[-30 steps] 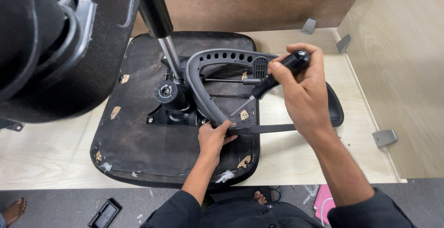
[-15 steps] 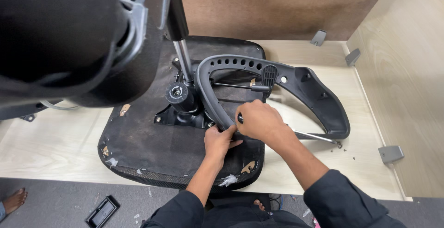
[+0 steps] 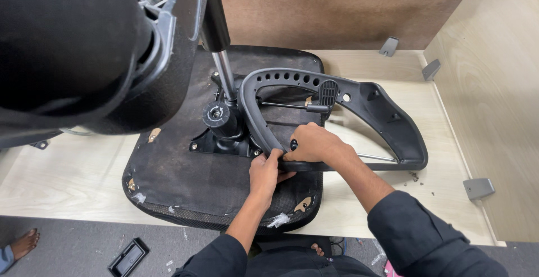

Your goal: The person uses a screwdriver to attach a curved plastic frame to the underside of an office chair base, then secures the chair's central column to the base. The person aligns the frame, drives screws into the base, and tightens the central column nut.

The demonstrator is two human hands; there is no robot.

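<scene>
Nearest: dark grey floor with a small black rectangular plastic tray [image 3: 128, 257] lying on it, close to the person's dark sleeves.
Left hand [image 3: 265, 173]: fingers curled onto the lower bend of the curved black plastic armrest frame [image 3: 359, 100], pressing it to the seat, seemingly to keep it from shifting.
Right hand [image 3: 314, 145]: clenched around a black-handled tool [image 3: 293, 144], just beside the left hand; only the tip of the handle shows, so I cannot say what sort of tool it is.
Armrest frame's place: lying flat across the right part of the upturned black fabric-covered chair seat [image 3: 185, 181], its far loop overhanging onto the board.
Seat: upside down on the pale wooden board [image 3: 62, 170], underside up so the black metal mechanism plate [image 3: 224, 139] is reachable.
Gas column [image 3: 222, 69]: rises tilted from the mechanism toward the black chair base [image 3: 73, 46], which crowds the upper left.
Edges: seat's front rim hangs just over the board's near edge.
Open room: bare board right of the armrest, up to the grey metal bracket [image 3: 478, 187] and the side panel.
Farthest: brown back panel [image 3: 337, 7].
</scene>
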